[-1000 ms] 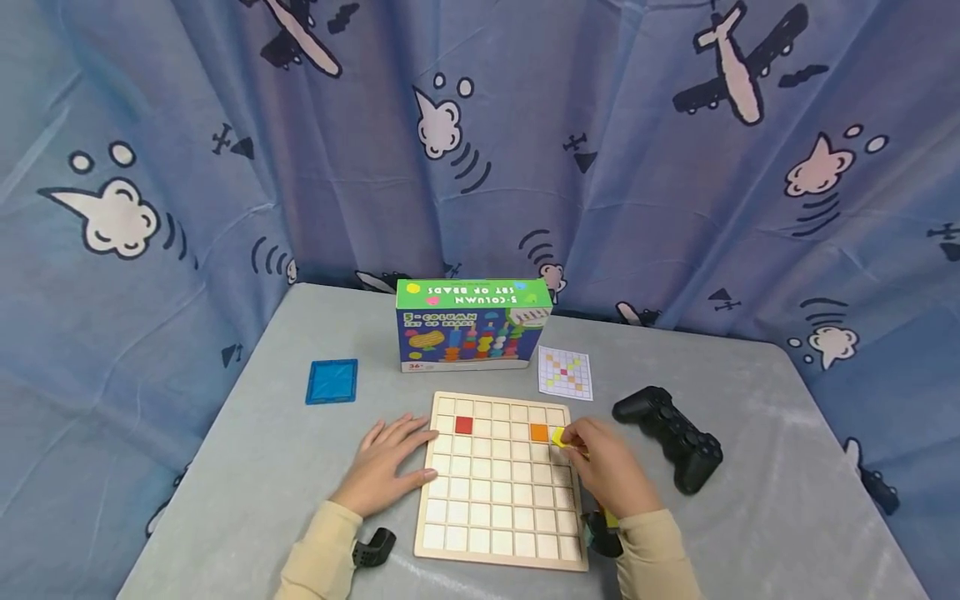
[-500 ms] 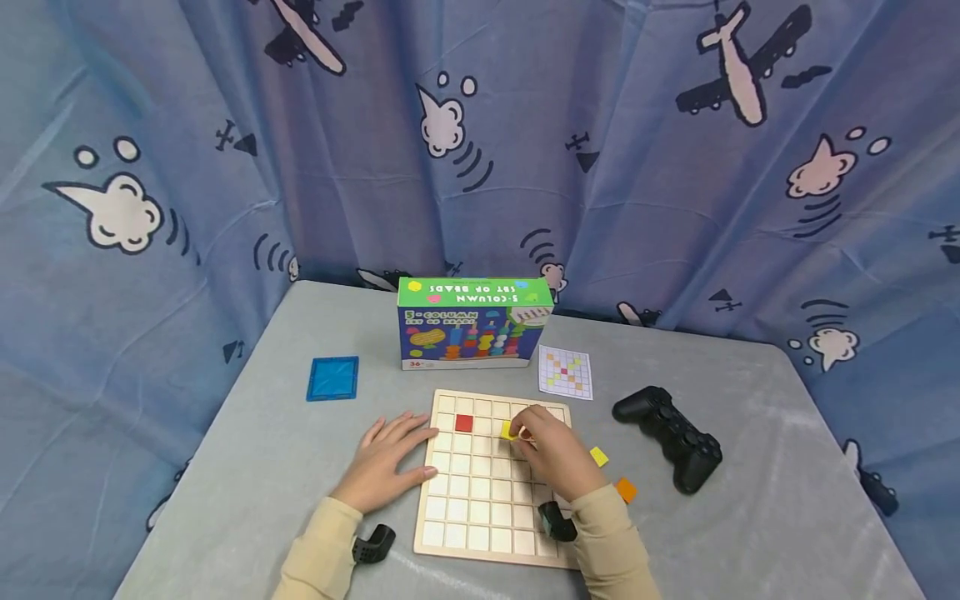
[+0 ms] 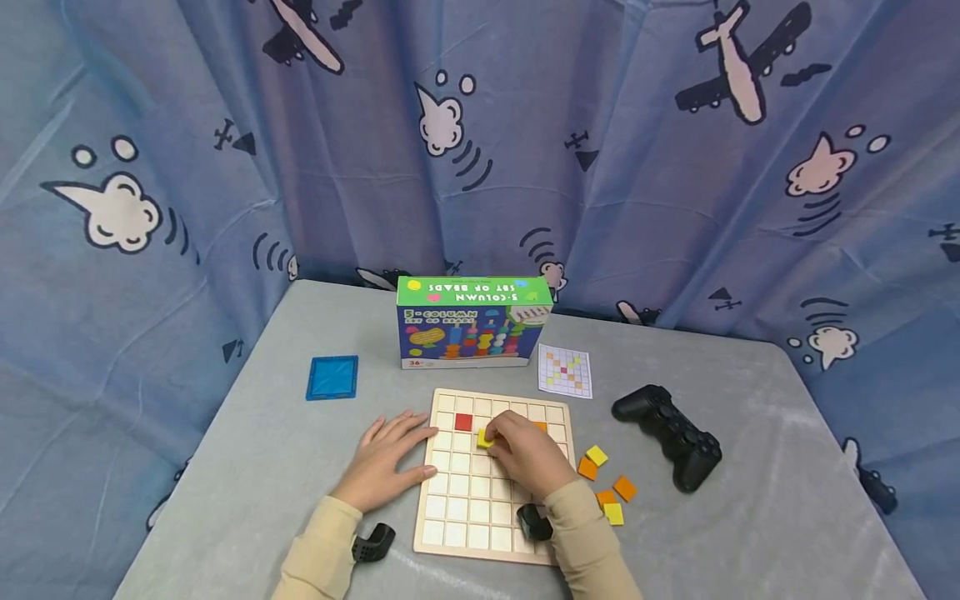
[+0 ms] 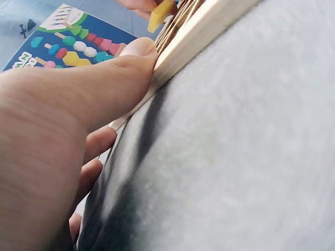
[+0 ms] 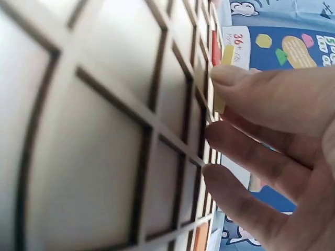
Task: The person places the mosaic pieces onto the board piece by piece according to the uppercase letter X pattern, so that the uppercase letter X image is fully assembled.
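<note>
One yellow tile (image 3: 484,438) is what we find near the centre of the head view, pinched between the thumb and fingertip of the right hand (image 3: 528,454) over the upper part of a pale wooden grid board (image 3: 457,508). In the right wrist view we see that tile tilted on edge, right of the frame's centre and high up, with other fingers spread apart below it; we cannot tell whether it touches the grid. The left hand (image 3: 386,462) lies left of the board in the head view's lower middle, its fingers stretched out and spread; the left wrist view shows us its thumb resting against the board's wooden edge. A red tile (image 3: 463,422) lies in a cell at the board's upper left, and an orange tile (image 3: 540,426) at its upper right shows partly from behind the right hand. Right of the board, in the frame's lower right, we count two loose yellow tiles (image 3: 613,513) and three loose orange tiles (image 3: 625,488) on the grey table (image 3: 225,500). Further right lies a black game controller (image 3: 671,435). Above the board we see a bead-set box (image 3: 472,337) standing upright, a printed grid card (image 3: 565,372) just to its right and a blue square panel (image 3: 332,377) to its left. A blue curtain (image 3: 337,133) printed with planes fills the frame's upper part.
</note>
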{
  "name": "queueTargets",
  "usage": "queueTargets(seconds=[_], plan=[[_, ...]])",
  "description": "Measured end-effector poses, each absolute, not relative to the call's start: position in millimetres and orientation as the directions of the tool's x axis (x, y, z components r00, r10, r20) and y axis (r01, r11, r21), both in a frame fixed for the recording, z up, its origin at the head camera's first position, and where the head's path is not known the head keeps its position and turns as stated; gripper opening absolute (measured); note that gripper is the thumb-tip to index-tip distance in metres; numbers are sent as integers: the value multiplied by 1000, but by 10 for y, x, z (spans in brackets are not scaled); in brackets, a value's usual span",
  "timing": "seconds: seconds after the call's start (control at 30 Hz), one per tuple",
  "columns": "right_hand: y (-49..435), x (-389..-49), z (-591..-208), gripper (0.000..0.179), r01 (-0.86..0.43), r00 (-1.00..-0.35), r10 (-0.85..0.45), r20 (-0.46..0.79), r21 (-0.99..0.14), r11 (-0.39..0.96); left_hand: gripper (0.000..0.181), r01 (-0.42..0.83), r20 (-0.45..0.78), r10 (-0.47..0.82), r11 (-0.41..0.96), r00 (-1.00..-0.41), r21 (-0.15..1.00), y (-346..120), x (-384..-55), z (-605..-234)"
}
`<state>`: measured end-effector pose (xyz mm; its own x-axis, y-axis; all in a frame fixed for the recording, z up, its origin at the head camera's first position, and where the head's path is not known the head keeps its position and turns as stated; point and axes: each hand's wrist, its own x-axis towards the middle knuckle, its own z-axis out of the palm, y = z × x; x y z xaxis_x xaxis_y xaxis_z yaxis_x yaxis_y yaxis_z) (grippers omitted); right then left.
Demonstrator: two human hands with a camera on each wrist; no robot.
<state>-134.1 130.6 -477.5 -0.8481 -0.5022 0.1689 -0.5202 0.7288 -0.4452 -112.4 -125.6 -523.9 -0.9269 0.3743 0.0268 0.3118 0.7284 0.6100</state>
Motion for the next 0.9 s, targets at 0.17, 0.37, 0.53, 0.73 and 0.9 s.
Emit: queueTargets(seconds=[0.17, 0.37, 0.53, 0.73, 0.9], plan=[[1271, -1358, -4806, 16, -527, -845, -509, 164, -422, 738, 60, 316, 33, 374, 730, -927, 605, -1260, -1125, -5253], [1251, -1346, -4820, 15, -543, -837, -523, 161, -365, 757, 60, 314, 31, 373, 731, -927, 606, -1257, -1126, -5255], [1247, -1338, -4814, 15, -555, -830, -533, 165, -336, 761, 60, 310, 32, 368, 731, -929, 609, -1246, -1125, -5246], [1246, -1342, -4818, 16, -574, -818, -545, 185, -323, 752, 60, 312, 38, 365, 733, -930, 604, -1251, -1132, -5270], [1244, -1342, -4824, 16, -574, -818, -544, 186, -325, 752, 60, 324, 53, 369, 728, -928, 603, -1260, -1130, -5286]])
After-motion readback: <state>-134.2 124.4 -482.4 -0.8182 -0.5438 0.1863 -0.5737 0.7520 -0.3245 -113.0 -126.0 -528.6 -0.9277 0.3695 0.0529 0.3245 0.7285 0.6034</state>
